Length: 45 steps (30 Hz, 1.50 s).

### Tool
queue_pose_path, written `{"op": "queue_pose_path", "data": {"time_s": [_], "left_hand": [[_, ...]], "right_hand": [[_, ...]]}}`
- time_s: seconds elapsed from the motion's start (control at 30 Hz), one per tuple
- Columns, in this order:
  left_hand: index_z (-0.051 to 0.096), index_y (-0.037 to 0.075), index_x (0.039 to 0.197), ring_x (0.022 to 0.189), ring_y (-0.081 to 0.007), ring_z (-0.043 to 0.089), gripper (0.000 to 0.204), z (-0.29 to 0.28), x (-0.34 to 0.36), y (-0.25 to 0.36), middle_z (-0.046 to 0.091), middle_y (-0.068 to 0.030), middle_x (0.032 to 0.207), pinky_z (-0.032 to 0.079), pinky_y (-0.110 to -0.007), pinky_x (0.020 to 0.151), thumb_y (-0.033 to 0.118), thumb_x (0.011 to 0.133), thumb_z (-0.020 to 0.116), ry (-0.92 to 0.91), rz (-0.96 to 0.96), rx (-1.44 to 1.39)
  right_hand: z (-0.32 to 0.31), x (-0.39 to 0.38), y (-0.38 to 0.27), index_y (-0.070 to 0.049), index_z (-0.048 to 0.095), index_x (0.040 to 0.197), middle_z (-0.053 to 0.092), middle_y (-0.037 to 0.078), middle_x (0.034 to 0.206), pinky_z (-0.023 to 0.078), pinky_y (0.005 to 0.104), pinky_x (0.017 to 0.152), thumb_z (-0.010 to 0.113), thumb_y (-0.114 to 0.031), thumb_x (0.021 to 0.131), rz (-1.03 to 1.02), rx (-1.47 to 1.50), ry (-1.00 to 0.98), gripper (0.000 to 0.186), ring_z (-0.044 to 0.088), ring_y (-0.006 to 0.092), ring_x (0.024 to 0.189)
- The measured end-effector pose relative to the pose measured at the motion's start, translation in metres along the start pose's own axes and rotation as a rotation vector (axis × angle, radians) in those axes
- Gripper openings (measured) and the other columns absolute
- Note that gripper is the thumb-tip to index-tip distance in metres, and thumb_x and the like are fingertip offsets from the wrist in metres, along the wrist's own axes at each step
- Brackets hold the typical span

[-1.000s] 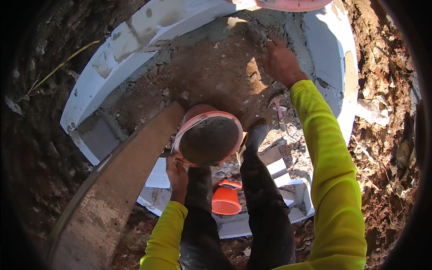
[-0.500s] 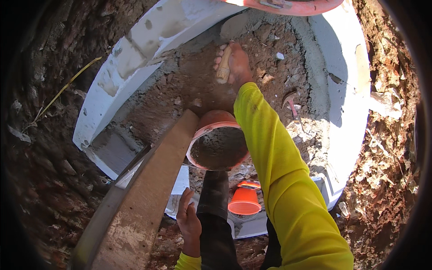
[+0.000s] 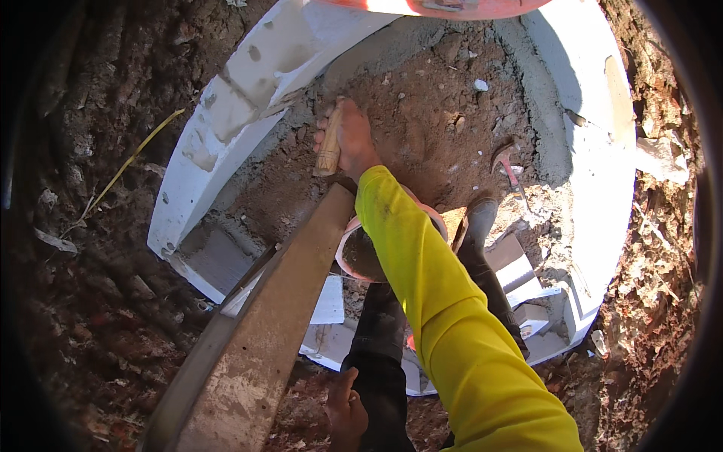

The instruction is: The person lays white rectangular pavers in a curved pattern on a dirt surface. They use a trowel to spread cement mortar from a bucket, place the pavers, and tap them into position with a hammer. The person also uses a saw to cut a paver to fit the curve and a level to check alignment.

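Note:
My right hand (image 3: 352,137) is closed round a wooden tool handle (image 3: 329,154). It is low over the brown soil (image 3: 422,113) inside a ring of white blocks (image 3: 207,154); the tool's working end is hidden. Just nearer to me stands an orange bucket (image 3: 360,255) with grey mortar in it, partly covered by my yellow right sleeve. My left hand (image 3: 348,413) hangs low beside my dark trouser leg. It holds nothing I can see, one finger stretched out and the others loosely bent.
A long wooden board (image 3: 263,331) slants in from the lower left to the bucket. A claw hammer (image 3: 509,167) lies on the soil at the right. Another orange container (image 3: 467,7) is at the far rim. My boot (image 3: 480,218) and block pieces (image 3: 512,267) are at right.
My right hand has moved left and nearer with the wooden handle. My left hand has dropped lower. A booted leg now shows at right, and the small orange bucket is mostly hidden.

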<state>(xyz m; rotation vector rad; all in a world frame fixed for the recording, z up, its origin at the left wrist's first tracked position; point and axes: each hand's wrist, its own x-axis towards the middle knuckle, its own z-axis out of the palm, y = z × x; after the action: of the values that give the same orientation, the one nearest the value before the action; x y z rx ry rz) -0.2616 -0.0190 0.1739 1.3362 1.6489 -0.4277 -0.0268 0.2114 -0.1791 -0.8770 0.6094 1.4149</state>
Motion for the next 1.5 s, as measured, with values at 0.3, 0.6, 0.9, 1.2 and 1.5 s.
{"op": "queue_pose_path", "data": {"time_s": [0.3,0.6,0.9,1.2,1.5], "left_hand": [[0.063,-0.003,0.12,0.107,-0.0352,0.06,0.04,0.002,0.003,0.005,0.065,-0.0196,0.113,0.048,-0.041,0.09,-0.004,0.084,0.046,0.033,0.105,0.109],[0.063,0.001,0.122,0.085,-0.0316,0.064,0.043,0.006,0.002,0.0,0.066,-0.0188,0.105,0.051,-0.038,0.074,-0.003,0.082,0.048,0.028,0.114,0.162],[0.062,0.002,0.123,0.087,-0.0317,0.063,0.044,0.002,0.001,0.007,0.066,-0.0184,0.108,0.051,-0.039,0.077,-0.004,0.081,0.049,0.013,0.116,0.129],[0.056,-0.005,0.129,0.106,-0.0308,0.064,0.041,0.027,0.078,-0.067,0.066,-0.0212,0.116,0.049,-0.039,0.094,0.016,0.099,0.037,-0.052,-0.434,-0.363],[0.054,0.006,0.132,0.101,-0.017,0.061,0.042,0.098,0.244,-0.111,0.063,-0.0064,0.114,0.05,-0.039,0.088,0.028,0.097,0.046,0.137,-0.13,-0.764]], "right_hand": [[-0.001,-0.021,0.008,-0.012,0.049,0.09,0.053,0.005,0.075,0.05,0.042,0.052,0.049,-0.04,0.093,-0.027,0.239,0.095,0.029,0.055,0.0222,0.055],[0.035,-0.05,0.038,-0.012,0.048,0.093,0.053,0.006,0.072,0.05,0.0428,0.05,0.044,-0.042,0.096,0.083,0.441,0.039,0.031,0.055,0.0232,0.054],[0.026,-0.043,0.033,-0.011,0.05,0.093,0.054,0.007,0.072,0.05,0.0427,0.05,0.045,-0.04,0.095,0.104,0.375,-0.065,0.03,0.056,0.024,0.055],[-0.081,-0.216,-0.083,-0.001,0.057,0.104,0.059,0.017,0.071,0.048,0.0408,0.053,0.06,-0.023,0.093,-0.263,-1.592,-0.085,0.025,0.059,0.0261,0.053],[-0.126,-0.234,-0.071,0.005,0.054,0.113,0.06,0.021,0.097,0.058,0.0436,0.074,0.058,-0.008,0.083,-0.085,-2.442,-0.479,0.033,0.068,0.0345,0.088]]}}
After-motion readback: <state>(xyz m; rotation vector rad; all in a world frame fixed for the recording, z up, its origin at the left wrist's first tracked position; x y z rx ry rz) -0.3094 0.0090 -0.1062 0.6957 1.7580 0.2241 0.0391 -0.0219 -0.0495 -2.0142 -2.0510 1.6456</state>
